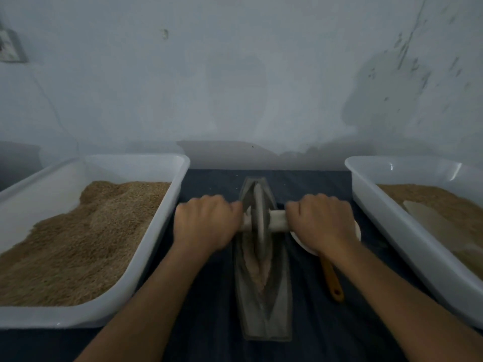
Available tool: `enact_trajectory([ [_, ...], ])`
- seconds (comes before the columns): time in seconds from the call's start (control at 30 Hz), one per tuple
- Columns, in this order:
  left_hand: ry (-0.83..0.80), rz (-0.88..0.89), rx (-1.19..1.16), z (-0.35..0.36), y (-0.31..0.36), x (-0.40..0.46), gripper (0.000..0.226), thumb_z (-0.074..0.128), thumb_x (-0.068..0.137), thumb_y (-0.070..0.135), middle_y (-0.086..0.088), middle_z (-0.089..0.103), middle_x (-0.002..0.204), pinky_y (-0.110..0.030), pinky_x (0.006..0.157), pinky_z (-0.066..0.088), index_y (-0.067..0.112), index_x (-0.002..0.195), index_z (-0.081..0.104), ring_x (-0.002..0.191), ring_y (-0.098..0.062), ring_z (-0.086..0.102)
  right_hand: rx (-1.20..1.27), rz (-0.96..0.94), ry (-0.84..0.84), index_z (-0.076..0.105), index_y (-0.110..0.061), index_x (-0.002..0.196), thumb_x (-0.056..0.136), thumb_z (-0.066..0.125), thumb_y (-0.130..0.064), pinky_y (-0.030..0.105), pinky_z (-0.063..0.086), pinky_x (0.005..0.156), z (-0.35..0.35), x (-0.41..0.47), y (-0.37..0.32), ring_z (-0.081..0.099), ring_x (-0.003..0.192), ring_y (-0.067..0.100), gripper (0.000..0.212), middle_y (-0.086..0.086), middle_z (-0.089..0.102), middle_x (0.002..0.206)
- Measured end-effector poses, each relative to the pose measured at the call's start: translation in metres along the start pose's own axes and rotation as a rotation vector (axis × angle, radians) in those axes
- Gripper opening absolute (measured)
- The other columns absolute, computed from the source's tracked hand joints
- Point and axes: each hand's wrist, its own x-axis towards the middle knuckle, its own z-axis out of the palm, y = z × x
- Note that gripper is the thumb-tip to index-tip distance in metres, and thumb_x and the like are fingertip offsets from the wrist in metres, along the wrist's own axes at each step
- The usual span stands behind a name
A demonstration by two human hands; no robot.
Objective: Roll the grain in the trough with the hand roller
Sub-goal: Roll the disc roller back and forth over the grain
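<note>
While the wheel stood in the groove, the rolling step was judged to be under way.
From the head view, the hand roller (pixel 260 220) was seen upright in the boat-shaped trough (pixel 281 291), its wooden axle gripped by the curled left hand (pixel 206 226) and right hand (pixel 322 223); crushed grain (pixel 257 267) lay along the channel nearer the person. An even pull back over that grain was judged to be called for next, with the wheel kept centred.

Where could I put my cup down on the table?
Bare dark cloth shows between the left tub and the trough, near you. Right of the trough is crowded: a white dish and a yellow handle lie beside the right tub.
</note>
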Motion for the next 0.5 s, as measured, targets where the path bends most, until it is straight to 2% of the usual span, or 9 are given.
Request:
enact_trajectory([
  [0.03,-0.120,-0.039,-0.055,-0.003,-0.005,0.026,0.029,0.036,0.099,0.038,-0.007,0.060,0.094,-0.038,0.070,0.041,0.021,0.101,0.059,0.085,-0.031,0.061,-0.030,-0.001,-0.125,0.052,-0.019,0.076,0.100,0.026,-0.039,0.036,0.034,0.060,0.002,0.018,0.005,0.048,0.064,0.017,0.040,0.000,0.053,0.073],
  [0.1,-0.375,-0.029,-0.194,-0.005,-0.011,0.062,0.038,0.030,0.090,0.041,-0.004,0.061,0.092,-0.044,0.079,0.047,0.022,0.102,0.061,0.084,-0.030,0.060,0.023,0.000,-0.392,0.054,-0.017,0.092,0.100,0.029,-0.032,0.039,0.034,0.066,-0.001,0.050,0.010,0.050,0.073,0.020,0.031,0.005,0.057,0.088],
  [0.13,-0.435,0.009,-0.209,-0.005,-0.012,0.073,0.030,0.035,0.091,0.036,-0.003,0.063,0.088,-0.046,0.081,0.051,0.023,0.100,0.061,0.079,-0.028,0.061,0.049,-0.006,-0.507,0.055,-0.017,0.097,0.099,0.030,-0.028,0.038,0.034,0.067,-0.002,0.063,0.010,0.052,0.075,0.020,0.027,0.005,0.058,0.090],
  [0.2,-0.432,0.009,-0.204,0.000,-0.016,0.079,0.016,0.045,0.095,0.023,-0.003,0.065,0.086,-0.046,0.080,0.053,0.024,0.096,0.061,0.076,-0.026,0.062,0.043,-0.050,-0.597,0.055,-0.017,0.099,0.096,0.031,-0.023,0.036,0.032,0.064,-0.005,0.076,0.008,0.054,0.074,0.020,0.025,0.005,0.060,0.089],
  [0.27,-0.379,-0.032,-0.240,0.004,-0.015,0.066,0.017,0.044,0.099,0.025,-0.004,0.061,0.093,-0.043,0.076,0.046,0.023,0.103,0.060,0.080,-0.025,0.058,0.034,-0.043,-0.511,0.057,-0.015,0.093,0.097,0.028,-0.029,0.037,0.032,0.063,-0.010,0.070,0.003,0.055,0.074,0.021,0.032,0.006,0.061,0.087],
  [0.33,-0.199,-0.067,-0.162,0.004,-0.010,0.039,0.018,0.042,0.101,0.027,-0.001,0.049,0.083,-0.037,0.067,0.038,0.020,0.103,0.059,0.070,-0.022,0.046,-0.034,-0.038,-0.309,0.055,-0.016,0.086,0.100,0.032,-0.034,0.034,0.031,0.059,-0.015,0.048,0.000,0.050,0.068,0.021,0.033,0.004,0.057,0.080],
  [0.4,0.135,0.021,-0.021,0.004,0.002,-0.004,0.009,0.053,0.096,0.019,0.001,0.042,0.069,-0.031,0.054,0.031,0.017,0.088,0.058,0.058,-0.018,0.037,-0.113,-0.112,-0.108,0.044,-0.023,0.075,0.102,0.034,-0.034,0.030,0.028,0.054,-0.011,0.011,-0.001,0.039,0.059,0.012,0.031,-0.004,0.047,0.070],
  [0.47,0.326,0.148,-0.014,-0.001,0.011,-0.047,0.019,0.063,0.086,0.010,0.002,0.041,0.057,-0.027,0.050,0.024,0.017,0.072,0.053,0.049,-0.015,0.029,-0.002,-0.090,0.055,0.037,-0.029,0.063,0.099,0.028,-0.036,0.026,0.019,0.048,-0.014,-0.032,-0.004,0.027,0.048,0.003,0.038,-0.010,0.036,0.057],
  [0.5,0.343,0.153,-0.055,-0.004,0.011,-0.061,0.023,0.061,0.086,0.011,0.003,0.041,0.054,-0.027,0.048,0.024,0.018,0.068,0.050,0.046,-0.014,0.028,0.106,-0.077,0.147,0.038,-0.030,0.059,0.098,0.029,-0.035,0.023,0.015,0.047,-0.016,-0.050,-0.004,0.023,0.044,0.002,0.040,-0.011,0.033,0.051],
])
